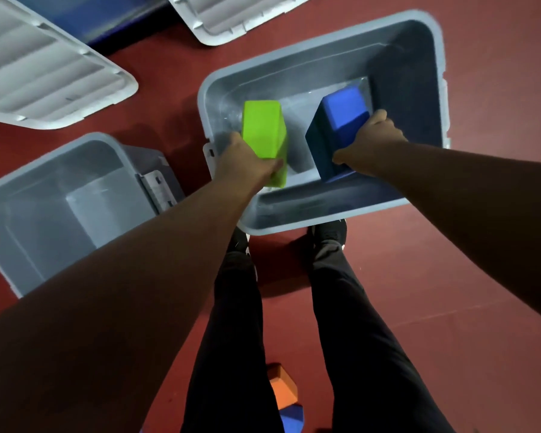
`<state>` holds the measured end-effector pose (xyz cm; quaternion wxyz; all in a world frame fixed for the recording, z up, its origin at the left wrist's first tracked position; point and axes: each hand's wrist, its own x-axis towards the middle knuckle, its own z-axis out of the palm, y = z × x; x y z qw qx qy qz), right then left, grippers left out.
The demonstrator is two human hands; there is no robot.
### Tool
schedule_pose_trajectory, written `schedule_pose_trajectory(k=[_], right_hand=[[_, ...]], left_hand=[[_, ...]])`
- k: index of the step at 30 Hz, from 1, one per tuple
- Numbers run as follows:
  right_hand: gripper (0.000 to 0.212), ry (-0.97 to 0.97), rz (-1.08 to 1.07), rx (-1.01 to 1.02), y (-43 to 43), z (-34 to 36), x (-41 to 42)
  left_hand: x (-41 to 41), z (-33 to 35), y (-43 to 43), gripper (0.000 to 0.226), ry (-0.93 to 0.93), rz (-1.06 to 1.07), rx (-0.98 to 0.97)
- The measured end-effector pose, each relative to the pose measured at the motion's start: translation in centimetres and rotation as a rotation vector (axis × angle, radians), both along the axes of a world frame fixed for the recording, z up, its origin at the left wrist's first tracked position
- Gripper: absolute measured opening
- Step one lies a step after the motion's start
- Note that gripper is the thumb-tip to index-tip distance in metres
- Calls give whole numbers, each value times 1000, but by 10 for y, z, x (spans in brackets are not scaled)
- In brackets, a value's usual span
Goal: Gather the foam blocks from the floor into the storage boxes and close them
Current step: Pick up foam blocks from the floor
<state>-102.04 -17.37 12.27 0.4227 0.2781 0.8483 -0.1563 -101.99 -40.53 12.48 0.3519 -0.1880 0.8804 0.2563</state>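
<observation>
your left hand (pixel 247 164) and right hand (pixel 369 142) both sit inside the rim of the open storage box (pixel 294 70). there is a bare strip of box bottom between your two sets of fingers and more free room beyond the fingertips toward the far wall. the near rim lies just behind your wrists, and your shoes touch it from below.

your left fingers curl round the near end of the green block (pixel 264 132), which points away from them, tilted, over the box's left half. your right fingers wrap the near end of the blue block (pixel 344 114), thumb on the side facing you, over the right half. (whether either block touches the bottom, you can't tell.) both arms reach out nearly straight.

outward of your left fingers stands a second box (pixel 60 151), open, nothing showing in it. beyond it lies a lid (pixel 44 67), and another lid (pixel 231 17) lies past your fingertips. behind you on the red floor (pixel 450 260), between your legs, are an orange block (pixel 281 389) and a blue piece (pixel 291 420).
</observation>
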Motion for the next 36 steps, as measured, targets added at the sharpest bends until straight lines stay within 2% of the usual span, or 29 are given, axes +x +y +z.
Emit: schedule_pose_trajectory(k=[2,5,9,12,16,20,22,25,29,33,36], right_hand=[[101,-12,33,-5,-8,-17,4],[92,-26,89,-17,-19,-36,8],[86,-80,179,-40,-33,-46,10],[66,-139,217,-28,-40,-45,7],[38,-177,305,-65,-41,-39,4],[37,-155,516,-64,-40,-20,-4],[35,-181,574,-67,-37,-9,-7],[25,-179,566,-101,-28,15,-12],[32,-96,513,-97,-16,78,-18],[43,16,468,-110,-3,172,-32],[39,152,530,-80,6,258,-54]], left_hand=[[-1,-19,-5,72,-47,-42,-18],[-4,-39,-14,49,-108,-143,-58],[-5,-49,-28,35,-151,-216,-54],[-5,-49,-35,25,-164,-217,-34],[-5,-46,-36,29,-161,-222,-22],[-3,-38,-28,49,-147,-224,-38],[-3,-28,-21,47,-152,-244,-53],[-2,-3,-10,45,-156,-285,-85],[-7,59,0,38,-133,-342,-44],[-25,148,11,25,-131,-285,91],[-50,229,21,18,-108,-228,187]])
